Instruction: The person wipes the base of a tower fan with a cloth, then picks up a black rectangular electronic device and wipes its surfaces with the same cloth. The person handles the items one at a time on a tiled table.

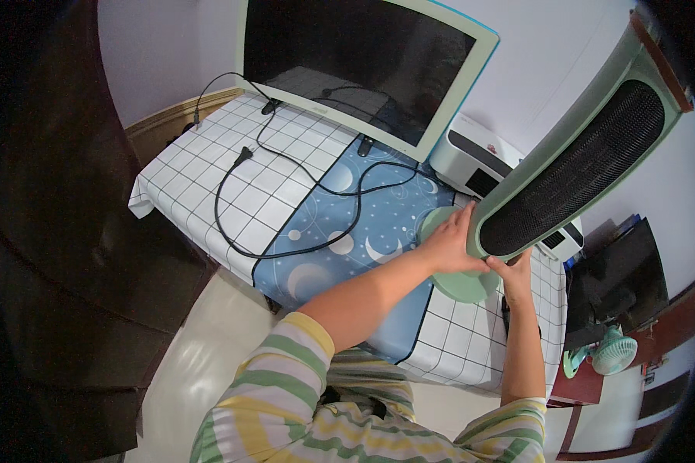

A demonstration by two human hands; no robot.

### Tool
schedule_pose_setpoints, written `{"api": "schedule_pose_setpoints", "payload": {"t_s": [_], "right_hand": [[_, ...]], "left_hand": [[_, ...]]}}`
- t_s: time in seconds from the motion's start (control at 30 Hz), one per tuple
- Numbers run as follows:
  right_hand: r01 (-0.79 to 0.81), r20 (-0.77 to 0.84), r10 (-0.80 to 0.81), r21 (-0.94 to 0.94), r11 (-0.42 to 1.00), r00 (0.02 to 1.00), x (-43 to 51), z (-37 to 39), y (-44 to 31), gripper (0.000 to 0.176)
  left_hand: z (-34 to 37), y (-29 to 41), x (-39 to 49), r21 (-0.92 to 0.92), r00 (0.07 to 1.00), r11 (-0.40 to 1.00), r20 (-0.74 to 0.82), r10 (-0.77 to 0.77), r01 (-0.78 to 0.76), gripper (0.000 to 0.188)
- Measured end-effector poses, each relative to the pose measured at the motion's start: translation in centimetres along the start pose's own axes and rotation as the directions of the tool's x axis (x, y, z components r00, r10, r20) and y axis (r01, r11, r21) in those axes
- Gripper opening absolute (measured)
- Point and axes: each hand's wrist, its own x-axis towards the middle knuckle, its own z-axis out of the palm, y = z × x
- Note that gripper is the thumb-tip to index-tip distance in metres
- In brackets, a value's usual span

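Observation:
A tall green tower heater or fan with a black mesh grille stands at the right of the table, and both hands grasp its lower end. My left hand wraps the near left side of the housing, just above the round green base. On the other side, my right hand grips the bottom of the housing, its fingers partly hidden behind it. A black power cord loops across the blue moon-patterned cloth, its plug lying on the white checked cloth.
A television stands at the table's back. White box-shaped appliances sit behind the tower. Beyond the table's right end are a dark monitor and a small green fan. Dark furniture fills the left side.

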Motion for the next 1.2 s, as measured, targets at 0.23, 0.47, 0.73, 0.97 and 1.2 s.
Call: {"api": "schedule_pose_setpoints", "payload": {"t_s": [0.23, 0.47, 0.73, 0.97, 1.2], "right_hand": [[0.063, 0.086, -0.062, -0.002, 0.998, 0.994, 3.4, 5.5, -1.2, 0.1], [0.155, 0.174, -0.134, -0.109, 0.982, 0.976, 6.3, 7.6, -1.8, 0.096], [0.095, 0.214, -0.084, -0.042, 0.995, 0.973, 6.6, 7.7, -2.9, 0.104], [0.054, 0.185, -0.054, 0.004, 0.999, 0.981, 5.8, 7.0, -1.5, 0.105], [-0.008, 0.175, 0.0, 0.045, 0.999, 0.985, 4.9, 6.8, -0.3, 0.096]], "left_hand": [[-5.9, -1.1, 0.6, 0.062, 0.994, 0.997, -0.101, -0.032, 0.038, 0.14], [-8.7, -1.6, 0.9, 0.046, 0.985, 0.995, -0.157, -0.076, 0.084, 0.137], [-9.7, -0.4, 0.9, 0.055, 0.976, 0.991, -0.187, -0.112, 0.124, 0.137], [-9.3, 0.3, 0.7, 0.164, 0.98, 0.976, -0.16, -0.119, 0.145, 0.138], [-9.8, 1.2, 0.2, 0.154, 0.983, 0.972, -0.081, -0.167, 0.178, 0.135]]}}
